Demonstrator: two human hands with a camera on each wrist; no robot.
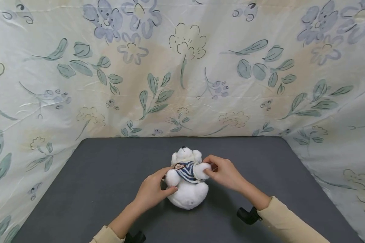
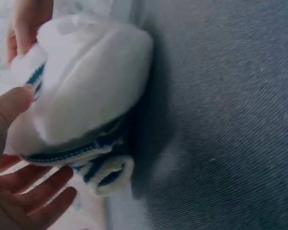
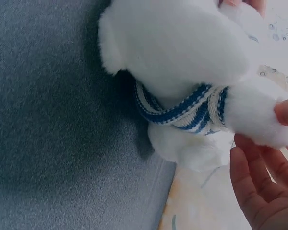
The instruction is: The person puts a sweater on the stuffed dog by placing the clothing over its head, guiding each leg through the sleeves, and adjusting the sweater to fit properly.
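A plush bear (image 1: 187,199) in a blue-and-white knitted top (image 1: 187,171) lies about the middle of the dark tabletop (image 1: 94,189), nose toward the far edge; we cannot tell how much weight the tabletop bears. We see the right hand (image 1: 226,173) pinching one arm (image 1: 202,171) between thumb and fingers, and the left hand (image 1: 152,189) curled loosely round the opposite side, thumb in front. In the left wrist view, a cuff (image 2: 102,190) hangs just beside the left hand. We judge three risks: a stronger pull from the right hand could turn the body, for the left hold looks light; the soft arm could slip from the pinch; a finger snagging the cuff could stretch the knit
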